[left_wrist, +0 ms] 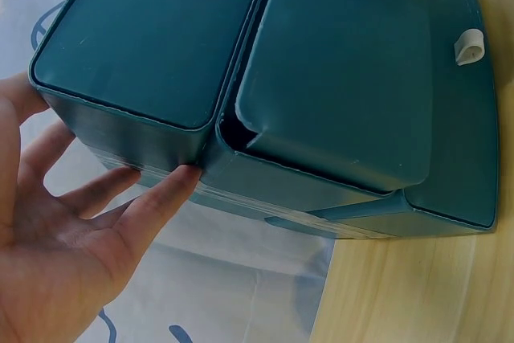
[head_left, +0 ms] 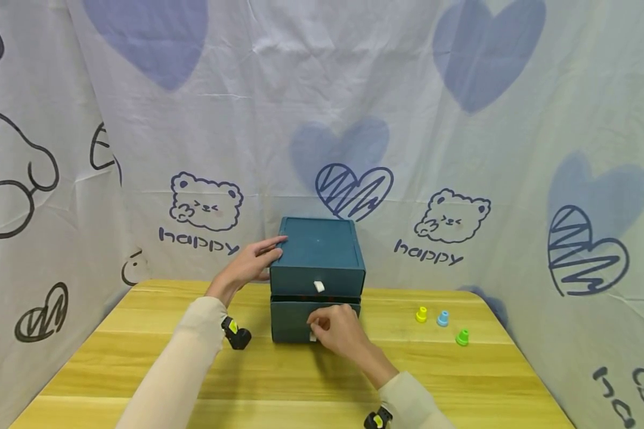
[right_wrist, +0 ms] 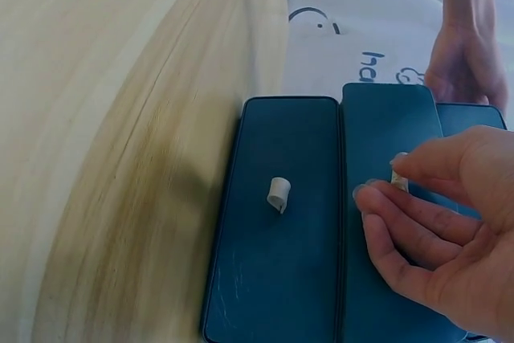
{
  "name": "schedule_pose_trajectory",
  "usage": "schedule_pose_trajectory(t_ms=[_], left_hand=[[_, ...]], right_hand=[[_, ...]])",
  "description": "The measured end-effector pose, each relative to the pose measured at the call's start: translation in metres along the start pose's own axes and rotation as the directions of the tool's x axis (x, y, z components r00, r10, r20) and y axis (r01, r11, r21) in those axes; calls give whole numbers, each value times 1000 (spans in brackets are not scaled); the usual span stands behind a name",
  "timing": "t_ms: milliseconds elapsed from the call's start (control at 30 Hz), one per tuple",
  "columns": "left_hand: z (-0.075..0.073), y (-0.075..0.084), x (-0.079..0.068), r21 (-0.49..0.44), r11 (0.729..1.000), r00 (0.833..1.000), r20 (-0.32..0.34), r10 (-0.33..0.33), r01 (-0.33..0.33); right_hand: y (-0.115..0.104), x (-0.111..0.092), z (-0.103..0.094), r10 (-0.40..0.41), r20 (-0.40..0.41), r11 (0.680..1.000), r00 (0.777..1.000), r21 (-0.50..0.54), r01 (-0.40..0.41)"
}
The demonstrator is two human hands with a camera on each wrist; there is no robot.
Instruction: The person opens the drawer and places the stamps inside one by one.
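Observation:
A dark teal drawer cabinet (head_left: pixel 322 244) stands on the wooden table, its drawers stacked one over another. The middle drawer (left_wrist: pixel 345 70) sticks out a little past the others, with a narrow dark gap at its top edge. My right hand (head_left: pixel 338 330) pinches that drawer's small white pull tab (right_wrist: pixel 399 181) between thumb and fingers. Against the cabinet's left side, my left hand (head_left: pixel 249 262) rests with its fingers extended; in the left wrist view the fingertips (left_wrist: pixel 186 176) touch the side wall. The drawer's inside is mostly hidden.
White loops mark the top drawer (head_left: pixel 319 286) and the bottom drawer (right_wrist: pixel 279 192). To the cabinet's right on the table are a yellow peg (head_left: pixel 421 314), a blue peg (head_left: pixel 442 318) and a green peg (head_left: pixel 463 338). A patterned cloth (head_left: pixel 279 149) hangs behind.

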State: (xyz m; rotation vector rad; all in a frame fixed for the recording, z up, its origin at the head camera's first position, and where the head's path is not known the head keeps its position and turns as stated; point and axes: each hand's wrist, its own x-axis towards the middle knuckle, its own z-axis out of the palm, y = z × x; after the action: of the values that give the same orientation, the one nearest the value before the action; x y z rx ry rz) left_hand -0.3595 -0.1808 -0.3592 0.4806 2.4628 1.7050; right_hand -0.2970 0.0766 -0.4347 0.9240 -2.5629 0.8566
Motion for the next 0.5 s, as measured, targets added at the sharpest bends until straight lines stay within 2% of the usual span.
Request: schedule_pose_trajectory(t_ms=[500], left_hand=[[1, 0, 1, 10, 1000, 1000, 4, 7, -7]], right_hand=[[9, 9, 1, 35, 6, 999, 999, 13, -35]])
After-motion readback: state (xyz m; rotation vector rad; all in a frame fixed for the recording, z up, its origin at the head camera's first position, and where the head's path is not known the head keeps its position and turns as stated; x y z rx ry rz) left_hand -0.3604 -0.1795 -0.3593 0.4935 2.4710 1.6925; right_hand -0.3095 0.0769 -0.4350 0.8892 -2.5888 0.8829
